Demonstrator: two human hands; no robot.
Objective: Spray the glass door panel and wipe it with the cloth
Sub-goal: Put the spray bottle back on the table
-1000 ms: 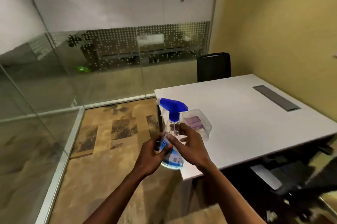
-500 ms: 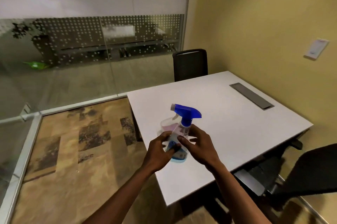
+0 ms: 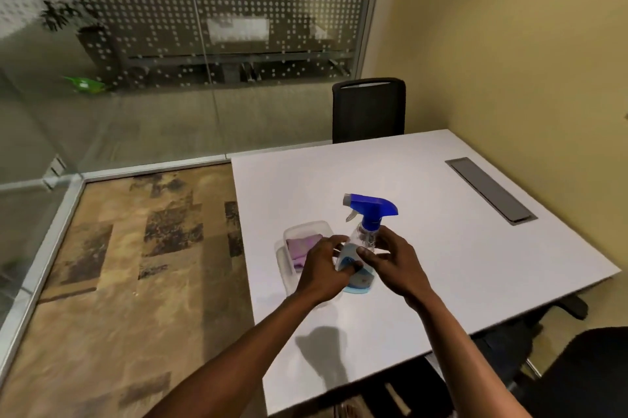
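I have both hands, left hand [image 3: 323,269] and right hand [image 3: 390,264], wrapped around the spray bottle [image 3: 362,244] above the table [image 3: 441,247], cloth [image 3: 302,249] just beside it in its tub; nothing looks sprayed or wiped yet.

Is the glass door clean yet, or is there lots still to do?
Not yet. Nothing on the glass panel looks sprayed or wiped. Right now both hands, left hand and right hand, hold the spray bottle upright over the white table. The purple cloth lies in its clear tub, untouched. Left to do: spraying the glass, picking up the cloth, wiping.
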